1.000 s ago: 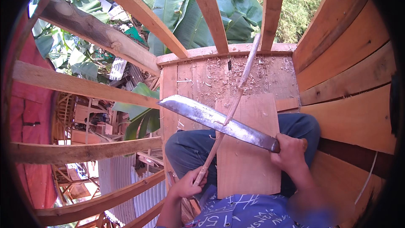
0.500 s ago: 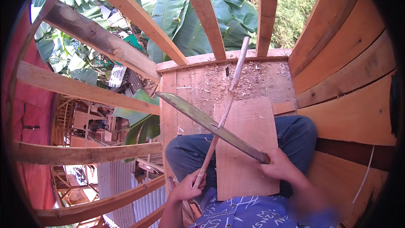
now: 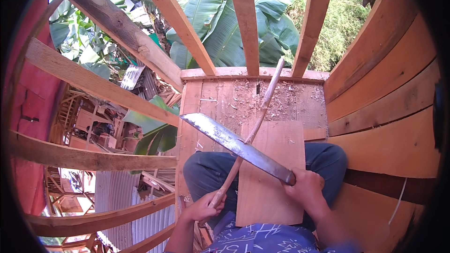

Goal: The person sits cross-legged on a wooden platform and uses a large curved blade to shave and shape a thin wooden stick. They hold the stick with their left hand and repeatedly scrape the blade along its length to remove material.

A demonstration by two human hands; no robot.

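Head view showed the right hand point(image 3: 307, 188) wrapped around a heavy machete point(image 3: 234, 146), blade crossing the stiff, light stick point(image 3: 251, 133); the left hand point(image 3: 202, 207) clasped the stick's near end, above the board point(image 3: 274, 173).

Dull, worn metal machete blade point(image 3: 234, 143); smooth pale wooden stick point(image 3: 253, 133); rough sawn wooden board point(image 3: 276, 178)

An outdoor carpentry site: an unfinished raised structure of bare timber beams point(image 3: 243, 23) and plank walls point(image 3: 379, 89), shavings-strewn wooden floor point(image 3: 286, 100) (banana leaves point(image 3: 234, 33) beyond, corrugated metal roofing point(image 3: 126, 206) below left).
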